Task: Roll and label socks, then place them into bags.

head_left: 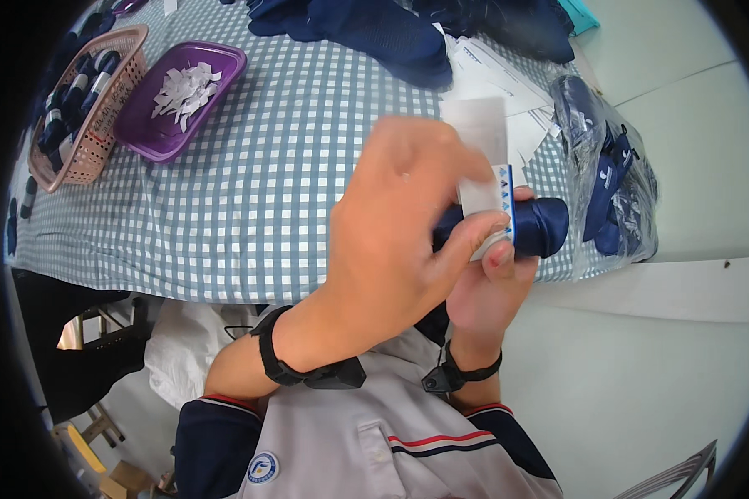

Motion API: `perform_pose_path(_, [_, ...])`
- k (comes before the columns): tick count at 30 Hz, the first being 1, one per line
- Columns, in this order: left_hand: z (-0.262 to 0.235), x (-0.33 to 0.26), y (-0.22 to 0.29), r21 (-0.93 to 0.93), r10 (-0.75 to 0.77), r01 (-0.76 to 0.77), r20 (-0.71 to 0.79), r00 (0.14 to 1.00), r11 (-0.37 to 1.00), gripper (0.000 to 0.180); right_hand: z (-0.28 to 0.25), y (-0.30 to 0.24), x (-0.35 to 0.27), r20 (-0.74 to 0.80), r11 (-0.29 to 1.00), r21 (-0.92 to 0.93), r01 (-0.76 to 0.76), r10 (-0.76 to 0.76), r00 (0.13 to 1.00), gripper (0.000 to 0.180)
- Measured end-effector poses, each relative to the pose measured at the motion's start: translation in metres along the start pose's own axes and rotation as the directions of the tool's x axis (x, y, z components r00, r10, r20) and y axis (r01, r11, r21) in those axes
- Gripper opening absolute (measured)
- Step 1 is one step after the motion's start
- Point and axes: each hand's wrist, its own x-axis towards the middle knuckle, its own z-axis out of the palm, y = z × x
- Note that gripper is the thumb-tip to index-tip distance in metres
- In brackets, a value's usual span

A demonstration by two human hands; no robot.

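1. Both hands are being held close together around one navy roll [545, 224], which is being kept raised, lying crosswise, near the right front edge of the checked cloth [291, 166].
2. Against the roll, a white label [484, 200] with a blue edge and small blue marks is being held; its lower part is being pressed to the roll's near side, while its upper part is being left upright above it.
3. By the left hand [387, 216], curled and partly blurred, the label is being pinned under the thumb; whether paper is being gripped by the other fingers cannot be told.
4. By the right hand [487, 299], the roll is being cradled from below, with the thumb being pressed near the label's lower end and a fingertip being shown behind the roll.
5. On the wrists, a left band [279, 345] and a right band [474, 370], both black, are being worn.
6. Beyond the hands, loose papers [495, 75] are being spread on the cloth, near a clear bag [578, 125] in which navy items [607, 187] are being held.
7. Farther back, navy fabric [374, 37] is being kept in a heap.
8. At the far left, white slips [187, 91] are being held in a purple tray [154, 145], and dark rolls [54, 129] with pale bands in a pink basket [100, 137] just beside it.
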Motion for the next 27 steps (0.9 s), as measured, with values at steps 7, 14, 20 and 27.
perform_pose_path(7, [-0.007, 0.002, 0.006, 0.166, 0.154, -0.192, 0.214, 0.965, 0.967, 0.028, -0.001, -0.002, 0.002, 0.07, 0.988, 0.135, 0.073, -0.083, 0.994, 0.068])
perform_pose_path(14, [0.001, 0.002, -0.009, -0.072, 0.195, -0.196, -0.022, 0.981, 0.978, 0.022, 0.0, 0.01, 0.002, 0.105, 0.975, 0.151, 0.161, -0.178, 0.978, 0.07])
perform_pose_path(20, [0.0, -0.01, -0.016, -0.056, 0.334, -0.333, 0.012, 0.943, 0.941, 0.037, 0.01, 0.007, 0.002, 0.166, 0.977, 0.162, 0.137, -0.164, 0.973, 0.058])
perform_pose_path(27, [0.01, -0.011, -0.028, 0.204, 0.553, -0.537, -0.033, 0.832, 0.819, 0.043, 0.024, -0.002, 0.009, 0.048, 0.972, 0.237, -0.006, -0.006, 0.999, 0.054])
